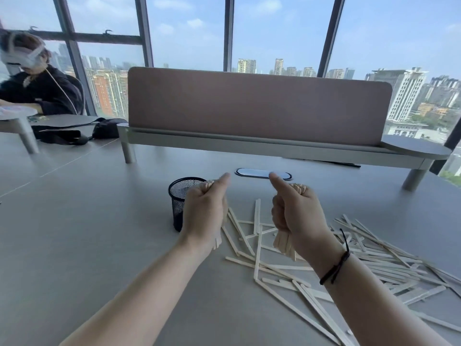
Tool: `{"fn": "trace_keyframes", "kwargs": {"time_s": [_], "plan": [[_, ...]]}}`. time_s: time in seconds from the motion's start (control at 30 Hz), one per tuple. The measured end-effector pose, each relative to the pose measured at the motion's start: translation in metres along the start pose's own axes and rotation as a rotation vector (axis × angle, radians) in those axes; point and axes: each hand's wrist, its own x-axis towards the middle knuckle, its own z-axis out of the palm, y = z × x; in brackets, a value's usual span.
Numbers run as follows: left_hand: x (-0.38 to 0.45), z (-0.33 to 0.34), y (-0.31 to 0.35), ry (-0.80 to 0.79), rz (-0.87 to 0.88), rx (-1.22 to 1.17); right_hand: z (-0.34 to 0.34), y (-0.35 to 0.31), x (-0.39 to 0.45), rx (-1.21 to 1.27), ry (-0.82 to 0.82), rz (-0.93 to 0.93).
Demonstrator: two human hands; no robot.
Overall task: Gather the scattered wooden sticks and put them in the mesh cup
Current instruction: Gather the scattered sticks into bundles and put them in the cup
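The grey desk (104,245) fills the lower part of the view, with a raised shelf and pink divider panel (257,108) along its far edge. Most of the scattered wooden sticks (374,258) lie in a loose, crisscrossed heap toward the right edge of the desk, thinning out into single pieces toward the middle and the near edge. The black mesh cup (178,198) stands upright near the middle of the desk, left of the heap and partly hidden behind the left hand (205,213).

Both hands are raised above the desk, each with its fingers clenched round a bundle of sticks and its thumb stretched out. The left hand grips a small bundle (209,184) just beside the cup's rim; stick ends show above and below the fist. The right hand (296,216) grips a thicker bundle (284,243) over the left part of the heap.

The sticks look light, thin, flat and stiff, likely smooth enough to slide against one another, and liable to snap if bent hard. A bundle probably holds best gripped round its middle with the ends squared up, so it drops upright through the cup's mouth. Single flat pieces may need a fingernail or a slide toward the desk's edge to lift. The cup looks light and could tip if struck.
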Motion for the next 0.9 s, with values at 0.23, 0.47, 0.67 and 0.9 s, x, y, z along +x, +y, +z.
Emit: {"fn": "trace_keyframes", "kwargs": {"time_s": [0.23, 0.47, 0.67, 0.9], "plan": [[0.065, -0.033, 0.074, 0.176, 0.062, -0.167, 0.084, -0.057, 0.032, 0.144, -0.047, -0.092], [0.095, -0.053, 0.045, 0.294, 0.018, 0.141, 0.146, -0.042, 0.067, 0.249, 0.036, 0.06], [0.097, -0.069, 0.012, 0.268, -0.017, 0.452, 0.158, 0.001, 0.074, -0.012, 0.012, 0.078], [0.096, -0.079, -0.006, 0.246, -0.072, 0.532, 0.144, 0.015, 0.078, -0.21, -0.022, 0.059]]}}
